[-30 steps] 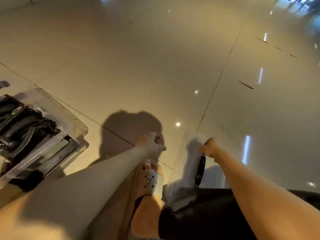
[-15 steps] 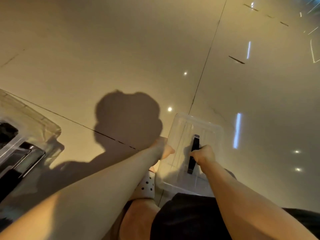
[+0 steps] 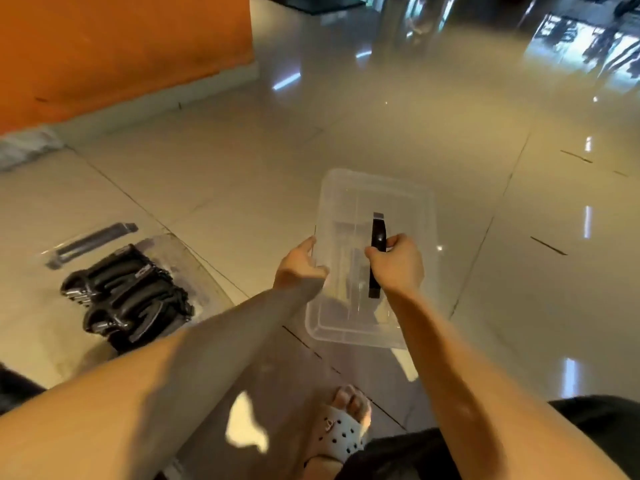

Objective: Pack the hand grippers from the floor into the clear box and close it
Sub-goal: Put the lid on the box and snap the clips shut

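I hold a clear plastic lid [image 3: 349, 199] above the floor in front of me. My right hand [image 3: 398, 266] grips the black handle [image 3: 378, 226] on the lid's top. The lid's left edge is in the grip of my left hand [image 3: 299, 266]. Several black hand grippers [image 3: 128, 296] lie packed together in the clear box [image 3: 195, 271] on the floor at the left. The box's walls are hard to make out. A dark latch bar [image 3: 93, 241] shows at its far side.
An orange wall [image 3: 121, 46] with a pale skirting runs along the far left. Glossy tiled floor [image 3: 450, 116] stretches ahead and to the right. My foot in a white perforated sandal [image 3: 341, 429] stands below the lid.
My left hand moved from beside my foot onto the lid's left edge. The lid came up and forward with both hands. The view tipped up, bringing the box of grippers and the wall into sight.
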{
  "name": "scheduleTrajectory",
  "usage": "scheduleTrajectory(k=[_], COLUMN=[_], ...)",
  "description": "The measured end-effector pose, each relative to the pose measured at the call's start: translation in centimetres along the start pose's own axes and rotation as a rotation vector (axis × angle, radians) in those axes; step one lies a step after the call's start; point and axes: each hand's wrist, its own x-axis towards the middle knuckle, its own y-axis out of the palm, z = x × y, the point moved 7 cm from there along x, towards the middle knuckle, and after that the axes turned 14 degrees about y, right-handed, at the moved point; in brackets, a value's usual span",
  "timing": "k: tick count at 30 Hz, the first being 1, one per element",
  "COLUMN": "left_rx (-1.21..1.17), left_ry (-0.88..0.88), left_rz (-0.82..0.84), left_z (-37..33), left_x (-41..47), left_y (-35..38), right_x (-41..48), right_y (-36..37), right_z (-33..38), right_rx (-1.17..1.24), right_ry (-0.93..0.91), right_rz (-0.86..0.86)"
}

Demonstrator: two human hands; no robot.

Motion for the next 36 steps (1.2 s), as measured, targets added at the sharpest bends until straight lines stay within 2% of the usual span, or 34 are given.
scheduleTrajectory(k=[6,11,16,27,36], left_rx=[0.026,0.032,0.086,0.282,0.313], left_ry=[-0.004,-0.1,-0.236,-0.652,-0.768], left_rz=[-0.258,-0.39,-0.521,-0.51,-0.484], left_z=[-0.8,2.4,7.0,15.5,18.4], left_x=[-1.3,-4.1,-8.0,-15.4,-14.7], left_y=[-15.5,-23.8,-27.9,-32.0,-31.0], right_x=[-6.7,-11.5,-15.3,-22.2,-21.6], right_y=[5.4,12.1,20.6,33.2,37.8], right_z=[14.9,21.1,21.8,19.3,18.7], right_rx=[-0.056,-0.121,-0.203,-0.495,-0.584], right_ry=[-0.284,-0.453,-0.524,-0.705,-0.771], right_rz=[0.103,0.19,0.308,0.707,0.743])
